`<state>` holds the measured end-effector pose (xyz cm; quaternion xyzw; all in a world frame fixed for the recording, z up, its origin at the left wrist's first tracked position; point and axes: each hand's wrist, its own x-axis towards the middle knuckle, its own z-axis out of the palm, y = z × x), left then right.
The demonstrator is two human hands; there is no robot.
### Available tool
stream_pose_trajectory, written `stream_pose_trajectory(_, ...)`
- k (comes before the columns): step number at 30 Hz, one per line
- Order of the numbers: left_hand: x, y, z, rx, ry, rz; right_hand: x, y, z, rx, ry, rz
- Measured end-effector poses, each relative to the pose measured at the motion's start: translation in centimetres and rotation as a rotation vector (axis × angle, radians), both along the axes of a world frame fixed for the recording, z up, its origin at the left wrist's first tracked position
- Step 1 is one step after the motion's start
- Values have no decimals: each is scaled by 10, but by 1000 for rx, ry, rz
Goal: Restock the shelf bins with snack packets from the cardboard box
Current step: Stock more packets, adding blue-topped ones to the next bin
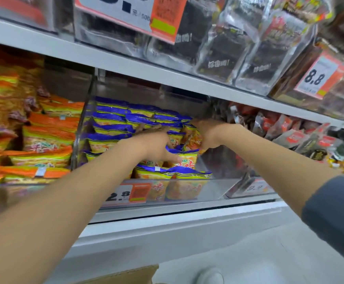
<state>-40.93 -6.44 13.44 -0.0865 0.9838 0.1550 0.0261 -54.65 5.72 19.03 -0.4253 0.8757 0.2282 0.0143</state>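
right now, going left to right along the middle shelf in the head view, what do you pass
orange and yellow packets → clear divider → blue and yellow packets → left hand → right hand → red and dark packets

cardboard box [130, 274]: cut by bottom edge | right hand [206, 136]: fingertips buried among snack packets [113, 128] | price tag [255, 188]: digits blurred

snack packets [109, 119]: glossy printed plastic film, crinkled. bin [218, 187]: clear, smooth, shiny plastic. shelf [126, 62]: matt grey, smooth, looks like painted metal. cardboard box [126, 275]: matt brown card. price tag [115, 194]: paper. sleeve [335, 212]: grey matt cloth.
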Motion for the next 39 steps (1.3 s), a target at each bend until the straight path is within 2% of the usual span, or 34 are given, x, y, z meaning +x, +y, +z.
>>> stream_pose_trajectory(7, 3, 2, 2, 14, 70, 35, -1, 6, -2, 133, 41, 1)
stream_pose_trajectory(13, 2, -1, -4, -11, 55, 12, -11, 11, -29, -54, -117, -2)
stream_pose_trajectory(16, 2, 0, -6, -23, 54, 11, -12, 15, -32, -92, -93, 14)
stream_pose_trajectory(19, 2, 0, -6, -58, 19, -4, -12, 26, -36, -225, -98, 77)
stream_pose_trajectory(22, 2, 1, -6, -67, 1, -9, -11, 32, -35, -353, 24, 87)
stream_pose_trajectory(26, 3, 2, -5, -84, -10, -13, -16, 25, -30, -277, 68, 74)
stream_pose_trajectory(29, 3, 2, -4, -77, -9, -11, -20, 28, -25, -233, 3, 53)
stream_pose_trajectory(35, 3, 2, -4, -78, -6, -5, -21, 21, -33, -314, -105, 31)
stream_pose_trajectory(39, 4, 2, -3, -78, -11, -13, -23, 27, -24, -471, -269, -12)
